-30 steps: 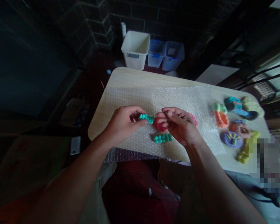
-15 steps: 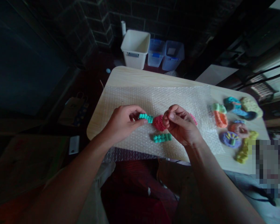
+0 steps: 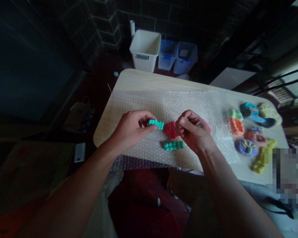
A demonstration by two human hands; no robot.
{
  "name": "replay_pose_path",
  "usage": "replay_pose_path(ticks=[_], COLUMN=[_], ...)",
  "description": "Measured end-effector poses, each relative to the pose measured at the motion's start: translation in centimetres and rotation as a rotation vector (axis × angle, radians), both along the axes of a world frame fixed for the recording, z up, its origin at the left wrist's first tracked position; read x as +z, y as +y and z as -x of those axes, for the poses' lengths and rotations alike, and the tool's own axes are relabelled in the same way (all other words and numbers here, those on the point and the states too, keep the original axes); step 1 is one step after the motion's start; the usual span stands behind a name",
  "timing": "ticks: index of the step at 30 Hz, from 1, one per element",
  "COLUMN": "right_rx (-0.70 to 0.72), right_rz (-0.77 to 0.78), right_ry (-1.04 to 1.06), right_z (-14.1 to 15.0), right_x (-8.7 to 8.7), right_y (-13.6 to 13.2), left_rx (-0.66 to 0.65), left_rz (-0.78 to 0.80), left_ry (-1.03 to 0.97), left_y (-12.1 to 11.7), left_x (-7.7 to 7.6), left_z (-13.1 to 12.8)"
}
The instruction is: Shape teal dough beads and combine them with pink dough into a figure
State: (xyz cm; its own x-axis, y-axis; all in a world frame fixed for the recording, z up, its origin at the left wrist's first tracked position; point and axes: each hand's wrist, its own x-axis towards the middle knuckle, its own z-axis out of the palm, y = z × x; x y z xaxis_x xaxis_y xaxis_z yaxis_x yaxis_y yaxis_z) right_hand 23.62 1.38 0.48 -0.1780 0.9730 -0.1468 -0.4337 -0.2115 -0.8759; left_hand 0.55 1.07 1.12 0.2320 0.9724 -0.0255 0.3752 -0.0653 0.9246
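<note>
Between the thumb and fingers of my left hand (image 3: 134, 129) is a teal strip of small clay-like balls (image 3: 156, 124), held above the bubble wrap (image 3: 139, 102). My right hand (image 3: 195, 130) is raised beside it, thumb and fingertips pinched together; whatever they hold, if anything, is too small to make out. A red, rough-surfaced lump (image 3: 171, 130) lies between the two hands, partly hidden by the right one. Nearer to me, a second teal ball strip (image 3: 173, 145) rests on the wrap. A bit of pink (image 3: 207, 126) shows behind my right hand.
On the table's right side sit an orange and green piece (image 3: 236, 122), a blue shoe-like piece (image 3: 257, 114), a purple disc (image 3: 247, 147) and a yellow piece (image 3: 263, 157). Beyond the far edge stand a white bin (image 3: 145, 49) and two clear boxes with blue latches (image 3: 185, 58).
The view has shifted slightly. Both hands keep nearly the same pose, the left still holding the teal strip and the right still pinched.
</note>
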Motion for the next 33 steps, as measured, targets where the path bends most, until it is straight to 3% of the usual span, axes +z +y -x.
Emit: replay_pose_path(ticks=[7,11,19,29,33], right_rx=[0.096,0.08,-0.092,-0.044,-0.064], right_rz=[0.107,0.137,0.044,-0.103,-0.133], right_ry=[-0.041,-0.073,-0.089,-0.097,-0.148], right_z=[-0.2,0.1,-0.2,-2.1,-2.2], right_x=[-0.3,-0.1,0.0,-1.1,-0.6], right_y=[0.1,0.1,-0.2,-0.8,-1.6], left_rx=[0.007,0.007,0.011,0.086,0.132], left_rz=[-0.015,-0.015,-0.047,-0.17,-0.199], left_ry=[-0.001,0.008,0.023,0.079,0.055], left_y=[0.0,0.0,0.2,-0.5,-1.2], left_x=[0.0,-0.1,-0.4,-0.7,-0.2], left_z=[-0.2,-0.1,-0.5,-0.9,-0.7])
